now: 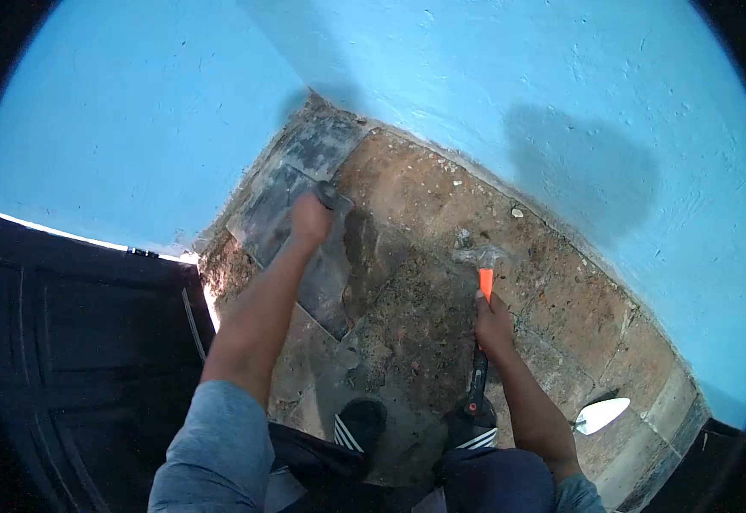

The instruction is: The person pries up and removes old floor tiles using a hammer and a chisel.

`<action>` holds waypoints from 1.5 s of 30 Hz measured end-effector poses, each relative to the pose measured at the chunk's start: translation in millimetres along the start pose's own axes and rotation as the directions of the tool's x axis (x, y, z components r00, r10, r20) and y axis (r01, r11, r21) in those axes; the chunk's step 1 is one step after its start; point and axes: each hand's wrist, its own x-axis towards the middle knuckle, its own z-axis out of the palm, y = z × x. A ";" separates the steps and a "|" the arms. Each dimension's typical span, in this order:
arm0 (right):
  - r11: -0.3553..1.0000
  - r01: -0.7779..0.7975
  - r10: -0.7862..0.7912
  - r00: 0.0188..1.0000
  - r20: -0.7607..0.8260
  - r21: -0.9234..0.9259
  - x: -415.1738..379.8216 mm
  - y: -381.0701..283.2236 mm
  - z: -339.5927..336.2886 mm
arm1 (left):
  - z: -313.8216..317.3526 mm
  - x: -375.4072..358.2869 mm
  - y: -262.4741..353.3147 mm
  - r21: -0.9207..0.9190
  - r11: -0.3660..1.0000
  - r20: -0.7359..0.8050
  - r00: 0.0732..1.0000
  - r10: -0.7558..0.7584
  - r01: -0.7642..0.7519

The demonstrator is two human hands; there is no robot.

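Note:
My left hand [311, 224] is closed around a dark, round-topped tool [327, 195], over the grey tiles in the corner; its lower end is hidden by the hand. The grey tiles [283, 201] lie along the left wall, and one has a broken, jagged right edge. My right hand [494, 329] grips a hammer [486, 282] by its orange and black handle. The metal head points away from me, low over the rough bare floor [415, 325], and the black handle end reaches back toward my right shoe.
A trowel [604, 416] with a pale blade lies on the floor at the right. Blue walls [475, 77] meet at the far corner. On the left stands a dark panelled door [91, 359]. Small rubble [517, 213] is scattered along the right wall. My striped shoes [360, 425] are on the floor below.

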 end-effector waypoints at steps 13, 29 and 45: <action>0.991 -0.035 0.034 0.999 0.004 0.129 -3.1 -8.9 -11.7 | 17.0 -93.9 124.4 -0.267 0.963 0.214 0.973 0.086 -0.027; 0.953 -0.159 0.168 0.986 -0.013 0.257 -37.7 -14.6 -33.8 | 71.6 -119.5 101.7 -0.443 0.867 0.215 0.912 0.350 -0.228; 0.870 0.490 -0.468 0.788 -0.402 -0.052 -53.8 -16.5 29.1 | 50.6 -129.6 101.9 -0.486 0.838 0.136 0.925 0.354 -0.249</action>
